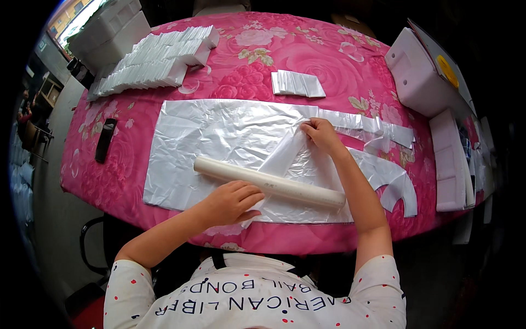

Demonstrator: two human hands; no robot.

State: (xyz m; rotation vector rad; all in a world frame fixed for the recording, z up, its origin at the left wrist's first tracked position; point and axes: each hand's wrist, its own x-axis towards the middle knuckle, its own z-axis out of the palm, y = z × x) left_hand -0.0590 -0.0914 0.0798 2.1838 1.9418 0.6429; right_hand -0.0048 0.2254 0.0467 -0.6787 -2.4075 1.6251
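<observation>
Thin white plastic bags (213,131) with cut handle straps lie flat in a layered pile in front of me. My right hand (320,136) pinches the plastic near the straps, raising a folded strip (285,149) that runs diagonally toward me and passes behind a white tube (268,183). The tube rests slantwise across the bags. My left hand (233,203) is beside its near side, fingers bent and thumb apart, close to the strip's lower end. Nothing shows in its grasp.
Rows of folded white bags (159,57) stand at the back left beside foam boxes (109,35). A small folded stack (297,84) lies beyond the pile. A black oblong object (106,140) sits on the left of the pink floral tablecloth (131,164). Foam boxes (416,71) stand at the right.
</observation>
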